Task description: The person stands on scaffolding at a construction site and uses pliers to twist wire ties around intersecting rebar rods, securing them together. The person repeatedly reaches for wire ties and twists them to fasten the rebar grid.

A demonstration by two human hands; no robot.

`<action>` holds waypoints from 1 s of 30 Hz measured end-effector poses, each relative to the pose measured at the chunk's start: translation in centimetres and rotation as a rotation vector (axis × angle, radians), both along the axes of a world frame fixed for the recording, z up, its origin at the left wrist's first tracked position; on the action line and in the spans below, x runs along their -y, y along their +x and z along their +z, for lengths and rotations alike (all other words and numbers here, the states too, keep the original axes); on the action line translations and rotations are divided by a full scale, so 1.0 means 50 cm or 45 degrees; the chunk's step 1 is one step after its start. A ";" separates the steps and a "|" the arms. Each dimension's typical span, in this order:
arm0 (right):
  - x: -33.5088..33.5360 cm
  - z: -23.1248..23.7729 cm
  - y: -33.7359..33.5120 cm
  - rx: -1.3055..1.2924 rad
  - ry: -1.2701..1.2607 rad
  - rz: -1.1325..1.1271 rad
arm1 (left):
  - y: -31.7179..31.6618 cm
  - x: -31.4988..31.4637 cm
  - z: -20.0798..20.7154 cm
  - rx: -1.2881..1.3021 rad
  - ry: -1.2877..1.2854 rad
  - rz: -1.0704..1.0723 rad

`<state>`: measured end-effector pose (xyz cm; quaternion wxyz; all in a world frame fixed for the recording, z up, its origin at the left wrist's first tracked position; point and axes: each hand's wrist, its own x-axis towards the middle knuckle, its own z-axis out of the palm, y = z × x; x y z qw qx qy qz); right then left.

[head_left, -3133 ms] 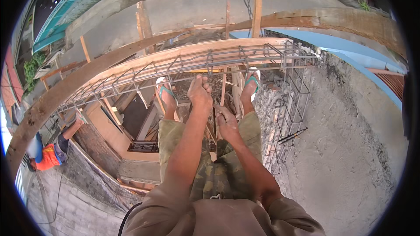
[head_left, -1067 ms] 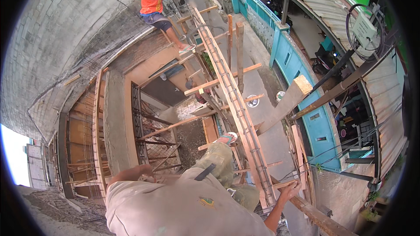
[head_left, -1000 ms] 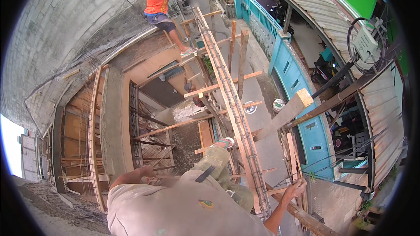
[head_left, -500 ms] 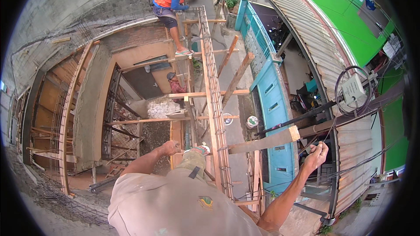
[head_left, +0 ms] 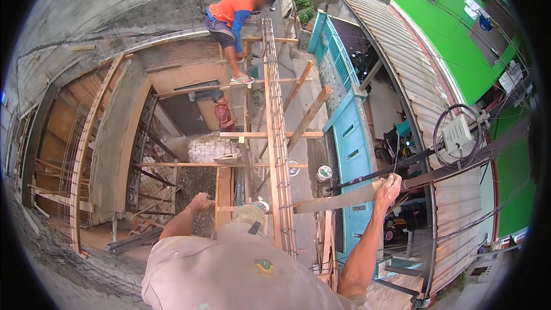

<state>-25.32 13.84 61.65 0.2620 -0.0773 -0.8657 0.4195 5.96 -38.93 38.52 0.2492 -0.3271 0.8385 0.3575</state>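
Observation:
My right hand [head_left: 388, 188] is closed on a thin wire [head_left: 397, 158] that rises from the fingers. It is at the outer end of a thick wooden post [head_left: 338, 200]; whether it touches the wood I cannot tell. Over on the left, my left hand [head_left: 202, 202] has its fingers curled, and anything inside them is hidden. Between my arms a long rebar cage [head_left: 280, 155] runs away from me, with a wooden plank [head_left: 270, 103] along its left side. One sandalled foot [head_left: 261, 204] shows beside the cage.
A co-worker in an orange shirt [head_left: 234, 8] bends at the cage's far end, standing on a crossbar [head_left: 270, 81]. Another person [head_left: 222, 113] is below. Slanted wooden props [head_left: 310, 116], a blue wall [head_left: 350, 143], overhead cables and a coiled cable box [head_left: 457, 136] are to the right.
My right hand has moved left to the post's end, with the wire still rising from it. My left hand has shifted left and slightly down. The orange-shirted co-worker leans farther right.

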 end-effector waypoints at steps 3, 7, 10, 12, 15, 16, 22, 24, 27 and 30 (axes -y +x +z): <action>0.009 0.006 0.007 -0.031 0.185 -0.035 | -0.012 -0.019 0.002 -0.018 0.025 0.006; 0.013 0.004 0.012 -0.036 0.247 -0.019 | -0.025 -0.036 -0.022 -0.127 -0.015 0.030; 0.015 0.005 0.010 -0.064 0.225 -0.048 | -0.039 -0.053 -0.034 -0.141 0.038 0.034; 0.019 0.002 0.015 -0.069 0.178 -0.060 | -0.053 -0.066 -0.029 -0.159 0.018 -0.016; 0.020 0.007 0.020 -0.132 0.251 -0.085 | -0.064 -0.080 -0.021 -0.153 0.012 -0.023; 0.019 0.007 0.030 -0.126 0.234 -0.088 | -0.068 -0.081 -0.007 -0.130 0.058 0.013; 0.023 -0.003 0.014 -0.174 0.278 -0.093 | -0.074 -0.021 -0.049 -0.084 0.010 0.009; 0.022 -0.010 0.010 -0.246 0.354 -0.097 | -0.076 -0.001 -0.052 -0.102 -0.038 0.002; 0.016 -0.010 0.012 -0.251 0.373 -0.110 | -0.097 0.009 -0.003 -0.070 -0.024 0.052; 0.017 -0.007 0.013 -0.235 0.332 -0.112 | -0.131 0.039 0.023 -0.101 -0.085 0.053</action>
